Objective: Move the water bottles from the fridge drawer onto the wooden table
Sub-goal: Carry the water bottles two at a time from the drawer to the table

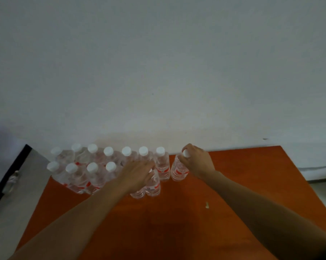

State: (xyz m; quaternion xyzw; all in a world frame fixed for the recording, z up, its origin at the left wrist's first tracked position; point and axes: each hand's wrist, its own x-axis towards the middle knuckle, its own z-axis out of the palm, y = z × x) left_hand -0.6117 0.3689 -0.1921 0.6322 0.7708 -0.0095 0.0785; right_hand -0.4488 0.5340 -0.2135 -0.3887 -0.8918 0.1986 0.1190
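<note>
So there's a bunch of water bottles point(91, 166) standing upright in two rows at the far edge of the wooden surface point(177, 222), right up against the white wall point(158, 72). All clear plastic with white caps and red labels. What's inside looks clear too, but I can't tell how full they are. The right hand point(197, 162) has its fingers point(193, 149) clenched round the cap end of the end bottle point(179, 170), which stands just beside the back row. The left hand point(137, 173) has its fingers curled over the tops of a pair of bottles point(153, 187) in the front row. A small pale scrap point(207, 205) lies nearer the middle.
</note>
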